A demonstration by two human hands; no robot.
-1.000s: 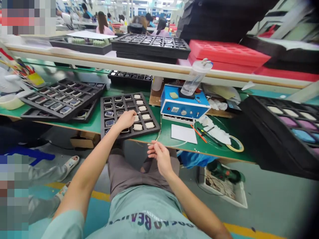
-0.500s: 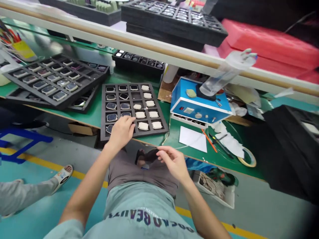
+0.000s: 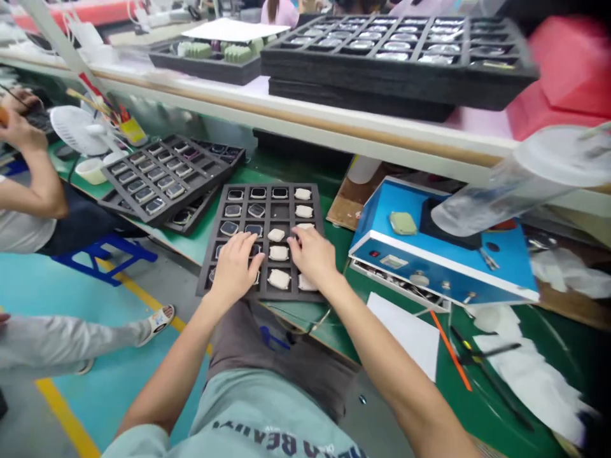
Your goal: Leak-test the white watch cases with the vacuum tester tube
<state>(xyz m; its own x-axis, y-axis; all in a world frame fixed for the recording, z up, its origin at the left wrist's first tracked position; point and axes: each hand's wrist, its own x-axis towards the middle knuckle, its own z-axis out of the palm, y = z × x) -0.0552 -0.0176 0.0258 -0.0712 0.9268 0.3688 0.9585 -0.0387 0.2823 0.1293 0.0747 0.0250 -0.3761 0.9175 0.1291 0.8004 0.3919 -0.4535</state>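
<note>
Your right hand [image 3: 312, 254] has come onto the tray [image 3: 280, 208] at mid-frame, its grip impossible to tell, while your left hand [image 3: 233, 266], grip spread, might knock watches [image 3: 258, 193] askew by brushing them.

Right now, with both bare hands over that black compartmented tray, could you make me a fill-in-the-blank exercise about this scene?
1. That black compartmented tray rests on a ____ tabletop.
2. The bare hand over the dark-faced, rounded-square pieces is the person's ____ one.
3. The box-shaped machine with white edges, right of the tray, has a ____ top.

Missing words: green; left; blue.
</note>
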